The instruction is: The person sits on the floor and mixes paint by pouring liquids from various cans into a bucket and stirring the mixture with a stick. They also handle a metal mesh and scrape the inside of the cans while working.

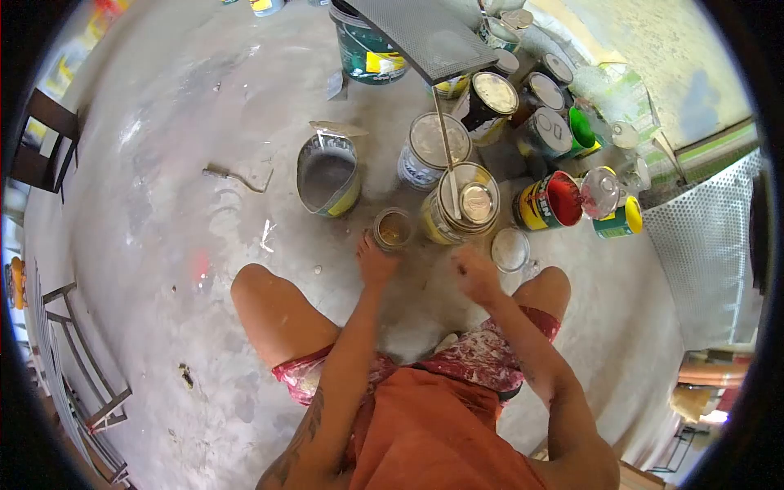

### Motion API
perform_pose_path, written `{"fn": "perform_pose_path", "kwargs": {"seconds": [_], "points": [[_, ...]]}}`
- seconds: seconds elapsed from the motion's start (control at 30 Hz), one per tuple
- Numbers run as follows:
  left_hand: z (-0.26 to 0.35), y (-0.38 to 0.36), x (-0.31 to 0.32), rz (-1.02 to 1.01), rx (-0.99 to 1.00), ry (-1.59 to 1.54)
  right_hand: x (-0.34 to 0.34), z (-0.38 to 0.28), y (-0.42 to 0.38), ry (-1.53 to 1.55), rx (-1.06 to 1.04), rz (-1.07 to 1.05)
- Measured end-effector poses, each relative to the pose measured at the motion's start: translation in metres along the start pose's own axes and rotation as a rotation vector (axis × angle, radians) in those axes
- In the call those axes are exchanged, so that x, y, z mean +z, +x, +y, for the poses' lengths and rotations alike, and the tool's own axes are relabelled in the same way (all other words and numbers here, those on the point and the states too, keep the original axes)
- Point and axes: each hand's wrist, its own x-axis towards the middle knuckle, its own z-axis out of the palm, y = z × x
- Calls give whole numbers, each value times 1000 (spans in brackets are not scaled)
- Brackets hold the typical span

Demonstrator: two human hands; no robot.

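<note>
My left hand [376,260] has its fingers against the near left side of a small open jar [393,229] with something brownish inside, standing on the floor. My right hand [477,273] is to the right, fingers curled, in front of a metal paint can [436,226]. Whether it holds anything small is hidden. On that can's top lie a small round gold lid [475,201] and the end of a long thin stick [446,143]. A round whitish lid [510,250] is on the floor beside my right hand. Behind stands another can [412,167] with a pale top.
To the left are a dark bucket [330,175] and a bent-handled tool [237,177]. Red-stained [535,202] and yellow-rimmed cans [618,220] stand right. Several more cans crowd the back, near a green bucket [367,53] under a perforated panel [425,37]. Another perforated sheet [706,253] leans far right.
</note>
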Motion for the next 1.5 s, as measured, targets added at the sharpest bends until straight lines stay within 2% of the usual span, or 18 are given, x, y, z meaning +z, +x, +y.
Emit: {"fn": "perform_pose_path", "kwargs": {"seconds": [0.03, 0.1, 0.13, 0.2, 0.27, 0.33, 0.43, 0.5, 0.63, 0.73, 0.8, 0.87, 0.97, 1.0, 1.1, 1.2, 1.3, 1.5], "points": [[1, -1, 0, 41, 50, -75, 12, -4, 4, 0, -9, -2], [-2, -2, 3, 89, 98, -147, 52, 4, 12, 88, 243, -536], [-6, -1, 5, 162, 149, -223, 75, 15, 16, 89, 236, -538], [-12, 6, 9, 253, 202, -300, 122, 44, 33, 186, 457, -421], [-16, 13, 8, 139, 326, -368, 157, 63, 43, 173, 315, -300], [-8, 10, -10, 120, 317, -335, 174, 64, 52, 158, 168, -172], [-5, 8, -19, 131, 324, -327, 182, 39, 66, 330, 165, -48], [-14, 5, -18, 157, 334, -346, 166, 12, 63, 539, 319, -22], [-10, -4, -25, 202, 330, -296, 166, -3, 62, 682, 296, 42], [10, -16, -56, 177, 274, -288, 161, -8, 61, 540, 212, 129], [26, -25, -90, 116, 232, -239, 162, 2, 61, 868, -83, 330], [37, -33, -131, 50, 337, 25, 139, -12, 69, 851, -13, 228], [21, -23, -189, -96, 345, -219, 118, -29, 85, 871, 71, 131], [42, -29, -252, -88, 411, -446, 113, -30, 90, 905, 85, 138], [91, -64, -413, 463, 832, -525, 97, -31, 102, 834, 3, 174], [132, -126, -550, 767, 1484, -368, 73, -48, 113, 685, -33, 193], [150, -163, -571, 705, 1732, -240, 67, -55, 116, 650, -18, 201], [153, -178, -567, 706, 1731, -173, 46, -76, 128, 569, -45, 170]]}}
